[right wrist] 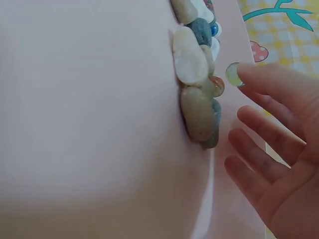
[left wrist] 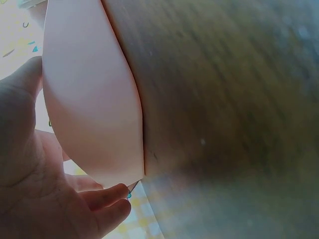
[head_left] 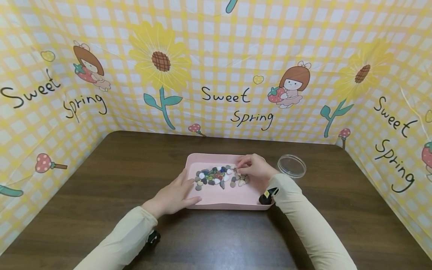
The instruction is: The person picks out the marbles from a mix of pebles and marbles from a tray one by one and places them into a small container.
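A pink tray (head_left: 216,198) holds a spread of pebbles and glass marbles in grey, white, blue, green and brown. My left hand (head_left: 173,195) rests at the tray's front left corner, fingers spread over the left rim and thumb over the front rim. Over the tray's right half, my right hand (head_left: 257,168) pinches a small clear, yellowish-green marble (right wrist: 233,74) between thumb and forefinger, its other fingers loosely bent. Just below that hand lies a group of pebbles (right wrist: 197,112), with a white pebble (right wrist: 190,56) and a reddish marble (right wrist: 218,85) among them.
A clear round shallow dish (head_left: 291,166) sits on the dark wooden table (head_left: 222,240), right of the tray. Yellow checked cloth (head_left: 216,48) with printed flowers and figures hangs behind the table and along both sides.
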A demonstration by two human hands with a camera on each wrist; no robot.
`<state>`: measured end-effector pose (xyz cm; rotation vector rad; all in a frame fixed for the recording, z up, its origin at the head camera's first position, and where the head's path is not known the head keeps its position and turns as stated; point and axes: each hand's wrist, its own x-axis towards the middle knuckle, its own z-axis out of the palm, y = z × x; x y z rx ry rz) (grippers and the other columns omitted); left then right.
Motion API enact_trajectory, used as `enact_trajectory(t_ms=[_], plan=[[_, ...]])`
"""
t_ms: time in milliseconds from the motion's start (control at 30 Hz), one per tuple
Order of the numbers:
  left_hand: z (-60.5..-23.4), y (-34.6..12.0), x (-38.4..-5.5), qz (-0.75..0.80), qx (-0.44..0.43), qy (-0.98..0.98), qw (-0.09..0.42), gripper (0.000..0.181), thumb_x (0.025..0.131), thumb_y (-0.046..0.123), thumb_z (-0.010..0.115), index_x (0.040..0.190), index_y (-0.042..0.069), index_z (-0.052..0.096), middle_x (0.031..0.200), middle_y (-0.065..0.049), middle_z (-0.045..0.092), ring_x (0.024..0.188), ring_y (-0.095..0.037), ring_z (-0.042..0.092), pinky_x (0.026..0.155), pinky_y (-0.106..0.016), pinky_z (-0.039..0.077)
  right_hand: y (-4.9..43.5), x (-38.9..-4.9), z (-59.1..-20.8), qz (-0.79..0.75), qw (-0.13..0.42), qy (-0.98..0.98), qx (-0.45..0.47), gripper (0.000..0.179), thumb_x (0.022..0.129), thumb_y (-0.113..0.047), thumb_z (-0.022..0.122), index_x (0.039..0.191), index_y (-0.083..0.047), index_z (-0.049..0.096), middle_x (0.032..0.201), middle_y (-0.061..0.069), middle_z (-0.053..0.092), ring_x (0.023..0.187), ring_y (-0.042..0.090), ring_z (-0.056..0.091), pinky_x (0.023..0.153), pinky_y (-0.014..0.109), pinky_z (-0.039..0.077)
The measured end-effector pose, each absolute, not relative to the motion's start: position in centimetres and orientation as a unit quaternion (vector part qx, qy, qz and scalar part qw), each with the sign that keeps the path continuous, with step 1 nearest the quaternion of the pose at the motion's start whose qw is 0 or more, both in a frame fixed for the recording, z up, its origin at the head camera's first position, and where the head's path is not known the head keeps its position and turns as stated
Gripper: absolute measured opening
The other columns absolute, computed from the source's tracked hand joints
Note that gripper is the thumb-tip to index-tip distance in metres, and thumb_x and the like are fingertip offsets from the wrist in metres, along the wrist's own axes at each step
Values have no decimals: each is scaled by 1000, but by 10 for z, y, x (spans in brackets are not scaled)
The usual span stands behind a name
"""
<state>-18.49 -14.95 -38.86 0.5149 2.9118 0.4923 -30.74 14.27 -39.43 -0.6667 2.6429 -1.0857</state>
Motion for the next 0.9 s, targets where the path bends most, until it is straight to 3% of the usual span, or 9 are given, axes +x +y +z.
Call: enact_trajectory(t_ms=[200, 900], plan=[[-387, -149, -186, 166, 167, 969, 76, 72, 88, 56, 51, 138, 5, 44, 155, -25, 11, 137, -44, 30, 100, -57, 39, 145, -305, -387, -401, 111, 878, -238, 12, 81, -9, 70, 91, -3, 73, 126, 14, 60, 124, 29, 51, 107, 44, 38], [-389, -150, -186, 164, 170, 969, 71, 75, 87, 58, 51, 138, 4, 44, 155, -26, 11, 136, -43, 32, 98, -55, 42, 155, -300, -361, -385, 72, 876, -281, 12, 83, -10, 68, 92, -3, 72, 127, 20, 58, 124, 33, 50, 104, 46, 40]])
